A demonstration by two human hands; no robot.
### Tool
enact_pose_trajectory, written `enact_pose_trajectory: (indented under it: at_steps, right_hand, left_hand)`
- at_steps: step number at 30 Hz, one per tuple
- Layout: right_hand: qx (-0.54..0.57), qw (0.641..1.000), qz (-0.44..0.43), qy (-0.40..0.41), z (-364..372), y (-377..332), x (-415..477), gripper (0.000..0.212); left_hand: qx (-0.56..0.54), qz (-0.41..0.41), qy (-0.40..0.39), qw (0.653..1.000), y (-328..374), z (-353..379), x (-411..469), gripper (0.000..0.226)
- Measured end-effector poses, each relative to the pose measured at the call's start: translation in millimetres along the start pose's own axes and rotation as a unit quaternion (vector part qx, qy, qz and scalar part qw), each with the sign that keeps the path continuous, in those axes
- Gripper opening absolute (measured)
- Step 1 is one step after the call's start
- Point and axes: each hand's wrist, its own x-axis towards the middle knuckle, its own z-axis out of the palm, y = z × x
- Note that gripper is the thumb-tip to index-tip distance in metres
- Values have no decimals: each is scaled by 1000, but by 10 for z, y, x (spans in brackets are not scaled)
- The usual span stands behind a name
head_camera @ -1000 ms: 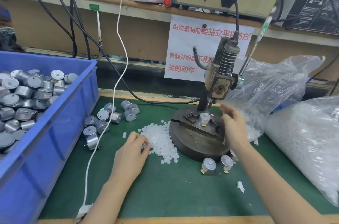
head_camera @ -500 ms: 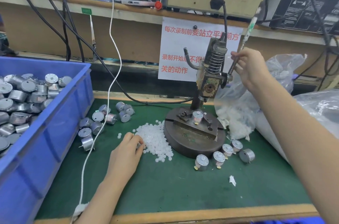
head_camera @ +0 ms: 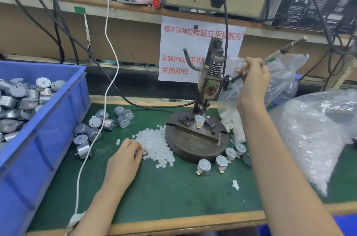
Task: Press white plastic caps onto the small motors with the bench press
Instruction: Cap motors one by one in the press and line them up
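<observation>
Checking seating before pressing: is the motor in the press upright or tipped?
Upright: the motor stands on end on the press base, under the ram.

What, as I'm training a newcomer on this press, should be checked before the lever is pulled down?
1. Motor upright on the base, under the ram: ok.
2. Cap on the motor's shaft: cannot tell, too small to see.
3. Right hand has its grip on the lever: ok.
4. Left hand away from the ram, at the cap pile: ok.
5. Next cap picked up in the left hand: cannot tell, fingers hide it.
</observation>
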Motion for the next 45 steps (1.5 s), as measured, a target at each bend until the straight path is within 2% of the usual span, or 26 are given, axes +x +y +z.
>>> enact_pose_trajectory:
  at_steps: [11,28,34,41,45]
  right_hand:
    - [-10,999,-28,-33,-50,22,-31,33]
    - [-44,998,-35,-29,-47,10,-45,35]
    - [-143,989,-42,-4,11,-10,81,29]
    - [-208,978,-16,-2,160,-122,316,26]
    - [-220,974,-44,2,121,-59,293,29]
  left_hand:
    - [-3,-4,-9,1000,25,-25,-29,8]
    - [3,7,-12,1000,50,-37,-34,10]
    - [1,4,-11,1000,32,-24,-25,10]
    - [3,3,-6,1000,48,-37,-29,7]
    - [-23,28,56,998,183,-101,-64,11]
